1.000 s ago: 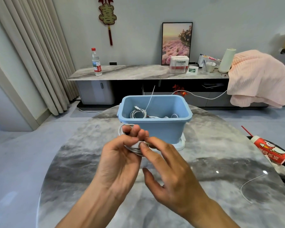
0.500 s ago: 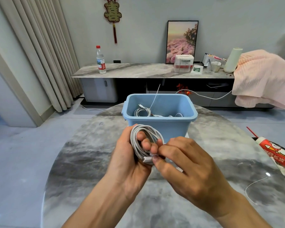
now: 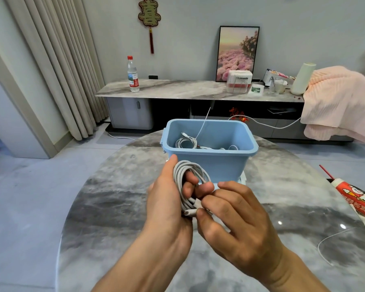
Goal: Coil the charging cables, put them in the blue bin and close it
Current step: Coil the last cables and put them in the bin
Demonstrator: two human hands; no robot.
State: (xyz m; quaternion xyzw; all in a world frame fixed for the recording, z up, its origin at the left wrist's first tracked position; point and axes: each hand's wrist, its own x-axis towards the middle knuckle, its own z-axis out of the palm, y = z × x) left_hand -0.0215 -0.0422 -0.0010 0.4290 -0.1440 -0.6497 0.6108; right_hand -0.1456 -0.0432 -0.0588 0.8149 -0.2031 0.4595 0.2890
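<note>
I hold one white cable point(image 3: 189, 182) in loops in my left hand point(image 3: 167, 199). My fingers curl through the loops so they cannot spring open. I hold it just in front of the blue bin point(image 3: 209, 157), above the table point(image 3: 105, 199), so I think the drop in will be short.

My right hand point(image 3: 236, 224) pinches the cable's end plug point(image 3: 191, 212) between thumb and finger. I think I am tucking that end in so the coil stays tight.

The bin is open at the top. It sits on something white point(image 3: 242, 179), which I guess is its lid, kept close for later. I cannot see it well.

Now I count. There are two hands, and both are busy with the same cable. There is one coil in my hand. Inside the bin I see at least one more coiled white cable point(image 3: 185, 142), maybe two, but they tangle and I cannot tell. One thin white wire point(image 3: 333, 237) lies loose on the table to my right, well apart from the bin. That one may still need coiling. There is one blue bin.
</note>
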